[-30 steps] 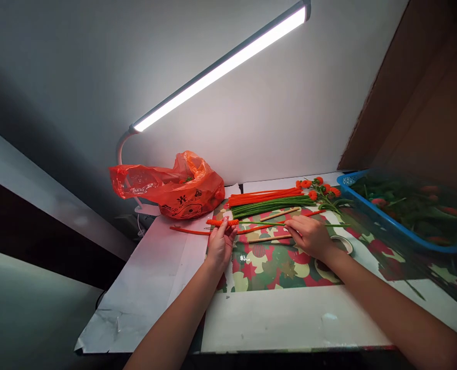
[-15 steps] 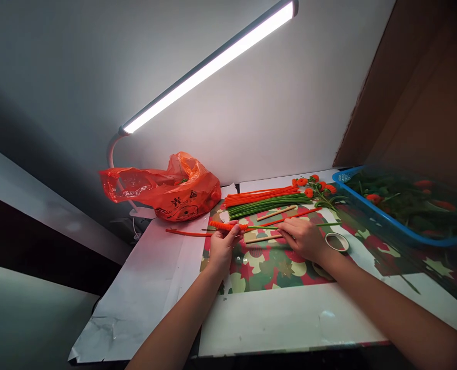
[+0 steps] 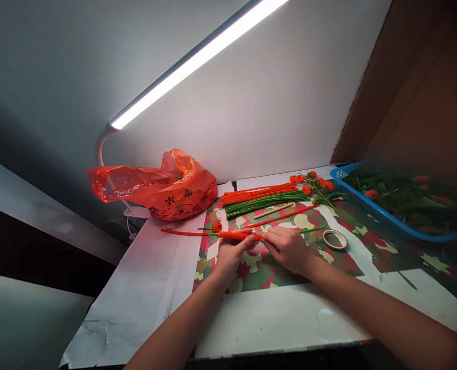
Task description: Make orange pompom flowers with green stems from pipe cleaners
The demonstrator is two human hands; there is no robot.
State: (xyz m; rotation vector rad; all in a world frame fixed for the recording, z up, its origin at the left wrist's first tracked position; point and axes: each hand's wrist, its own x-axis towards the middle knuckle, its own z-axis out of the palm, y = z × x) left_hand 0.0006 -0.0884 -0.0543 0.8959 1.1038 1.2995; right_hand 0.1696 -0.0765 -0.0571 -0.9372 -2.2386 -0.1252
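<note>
My left hand (image 3: 231, 253) is closed around an orange coiled pipe cleaner (image 3: 230, 235), with a short bit of green at its left end. My right hand (image 3: 288, 249) pinches the coil's right end, its fingertips close to the left hand's. A green pipe cleaner (image 3: 312, 229) sticks out past the right hand; whether it runs through the coil is hidden. A small orange coiled piece (image 3: 217, 226) lies just beyond the left hand. Straight orange pipe cleaners lie left of the hands (image 3: 185, 233) and behind them (image 3: 278, 218).
Behind the hands are a wooden stick (image 3: 274, 210), bundles of orange (image 3: 259, 193) and green pipe cleaners (image 3: 267, 204), and orange flowers (image 3: 313, 177). A tape roll (image 3: 334, 240) and blue basket (image 3: 400, 221) stand right. A red plastic bag (image 3: 189, 192) sits left under a lamp (image 3: 201, 64).
My right hand has moved left to meet the coil, which now lies lower and reaches its fingers. The nearer wooden stick no longer shows. The whole view has shifted slightly.
</note>
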